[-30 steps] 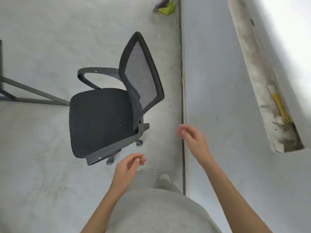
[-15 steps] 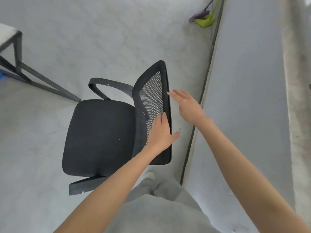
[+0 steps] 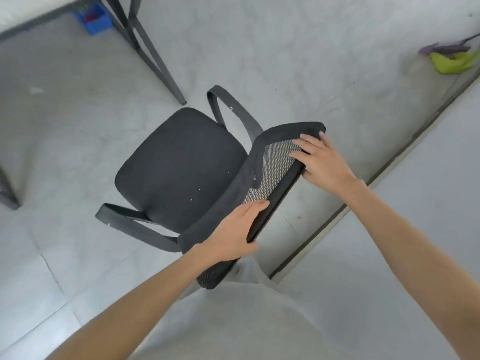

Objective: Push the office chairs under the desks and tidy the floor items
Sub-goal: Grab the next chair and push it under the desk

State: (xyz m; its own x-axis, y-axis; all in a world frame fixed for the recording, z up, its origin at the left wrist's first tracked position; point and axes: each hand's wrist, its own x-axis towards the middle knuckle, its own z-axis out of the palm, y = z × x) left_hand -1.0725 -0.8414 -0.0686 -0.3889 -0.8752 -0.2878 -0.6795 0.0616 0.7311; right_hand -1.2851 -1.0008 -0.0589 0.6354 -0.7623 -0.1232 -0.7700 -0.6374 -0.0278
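A black office chair [image 3: 179,165] with a mesh backrest and two curved armrests stands on the grey floor in front of me, its seat facing the desk. My left hand [image 3: 233,235] grips the near part of the backrest's top edge, fingers over the front and thumb behind. My right hand [image 3: 322,162] grips the far part of the same edge, fingers laid over the mesh and thumb under the rim. The desk [image 3: 145,48] shows as dark metal legs at the upper left, its top at the frame's edge.
A blue bin [image 3: 94,18] sits on the floor under the desk. A green dustpan with a purple broom [image 3: 452,58] lies by the wall at the upper right. A grey wall [image 3: 415,203] runs along my right. Another dark leg [image 3: 7,196] stands at the far left.
Both hands have closed on the backrest's top edge. The chair has turned so its seat points toward the desk, and the desk legs and blue bin have come into view.
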